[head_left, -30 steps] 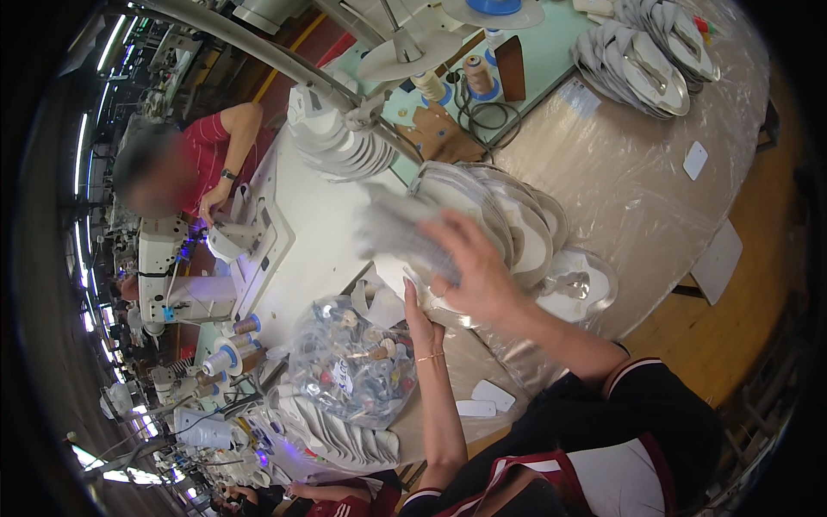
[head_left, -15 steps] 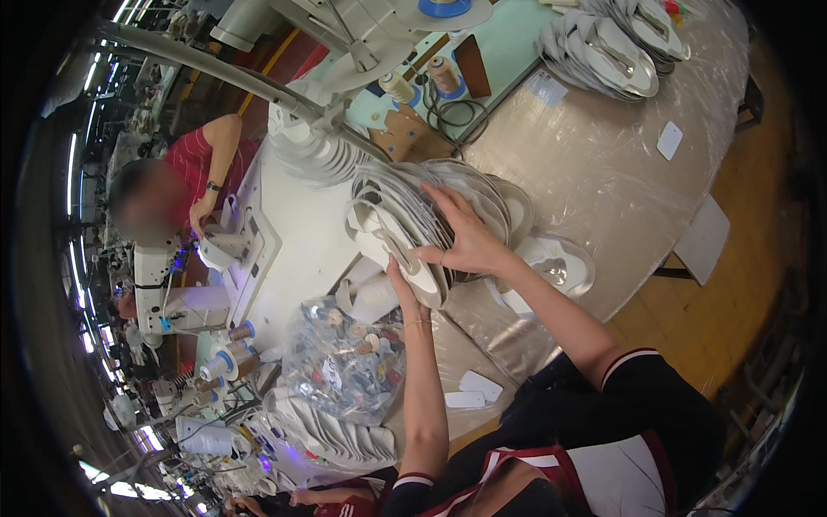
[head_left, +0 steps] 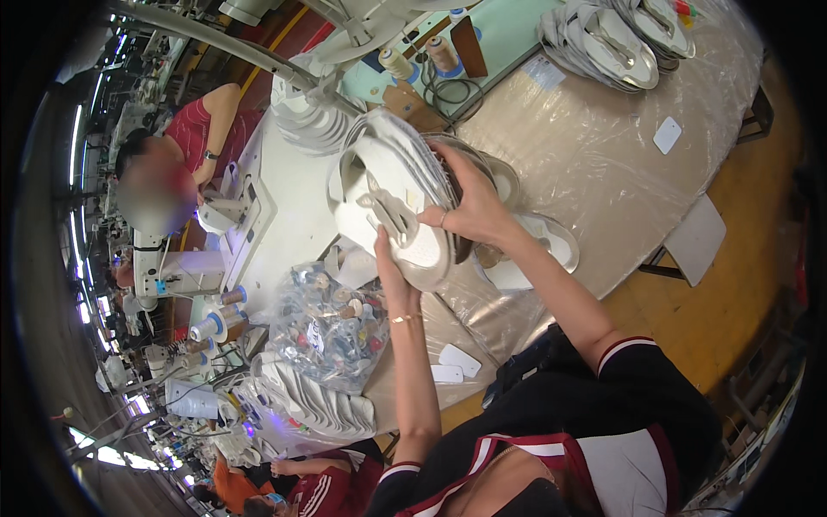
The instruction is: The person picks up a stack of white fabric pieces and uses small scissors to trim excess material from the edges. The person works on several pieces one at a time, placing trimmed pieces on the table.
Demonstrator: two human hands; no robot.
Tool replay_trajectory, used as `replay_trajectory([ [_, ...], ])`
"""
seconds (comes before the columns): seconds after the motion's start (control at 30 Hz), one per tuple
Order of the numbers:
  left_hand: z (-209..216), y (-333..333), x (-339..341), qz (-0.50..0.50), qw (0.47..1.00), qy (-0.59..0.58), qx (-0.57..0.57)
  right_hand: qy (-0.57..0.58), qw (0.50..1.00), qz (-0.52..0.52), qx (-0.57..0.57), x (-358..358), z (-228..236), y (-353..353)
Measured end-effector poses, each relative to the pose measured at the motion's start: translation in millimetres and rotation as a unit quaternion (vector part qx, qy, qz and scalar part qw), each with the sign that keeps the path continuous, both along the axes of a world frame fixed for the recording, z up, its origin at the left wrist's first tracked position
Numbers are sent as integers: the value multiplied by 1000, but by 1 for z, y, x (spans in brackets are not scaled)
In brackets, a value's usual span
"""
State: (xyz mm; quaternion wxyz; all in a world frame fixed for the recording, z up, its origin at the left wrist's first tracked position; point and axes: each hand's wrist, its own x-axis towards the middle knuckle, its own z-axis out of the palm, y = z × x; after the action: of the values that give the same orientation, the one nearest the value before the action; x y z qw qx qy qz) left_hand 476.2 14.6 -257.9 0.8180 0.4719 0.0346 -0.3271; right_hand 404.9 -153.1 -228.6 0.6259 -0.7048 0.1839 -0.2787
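The two hands hold together one stack of shoe pieces [head_left: 392, 164], near the centre of the frame. The stack is tilted, and its front piece, white with a shiny opening, faces toward the camera. The left hand [head_left: 397, 284] grips the stack at its lower end, with the thumb lying on the front piece; its other fingers are hidden behind. The right hand [head_left: 475, 208] is bent around the right edge, its thumb at the front and its fingers at the far side. I cannot tell if the stack touches the table [head_left: 594, 164] below.

Just right of the stack, more shoe parts [head_left: 506, 178] show partly behind the right hand. A single shoe piece [head_left: 556, 246] lies on the table, under the right forearm. At the upper right of the frame is a grey and white pile [head_left: 607, 52], and near it a white card [head_left: 667, 135]. Left of the left forearm there is a clear plastic bag [head_left: 332, 332] full of small things, and below it a row of white pieces [head_left: 319, 392]. At the left, a co-worker in a red shirt [head_left: 194, 133] sits at a sewing machine [head_left: 185, 274]. Thread spools [head_left: 444, 53] stand at the upper centre.
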Motion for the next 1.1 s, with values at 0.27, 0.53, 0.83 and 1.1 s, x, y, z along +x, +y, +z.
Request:
replay_trajectory([
  [0.27, -25, -7, -39, 43, 998, 35, 34, 180, 968, 153, 81, -12, -13, -63],
  [0.53, -140, 23, -33, 53, 982, 182, 18, 231, 944, 210, -105, 30, -16, -85],
  [0.83, -145, 5, -33, 44, 972, 218, -76, 199, 905, 280, 252, -4, -37, -138],
  [1.1, -97, -35, -42, 82, 980, 162, -83, 196, 892, 251, 320, -31, -65, -181],
])
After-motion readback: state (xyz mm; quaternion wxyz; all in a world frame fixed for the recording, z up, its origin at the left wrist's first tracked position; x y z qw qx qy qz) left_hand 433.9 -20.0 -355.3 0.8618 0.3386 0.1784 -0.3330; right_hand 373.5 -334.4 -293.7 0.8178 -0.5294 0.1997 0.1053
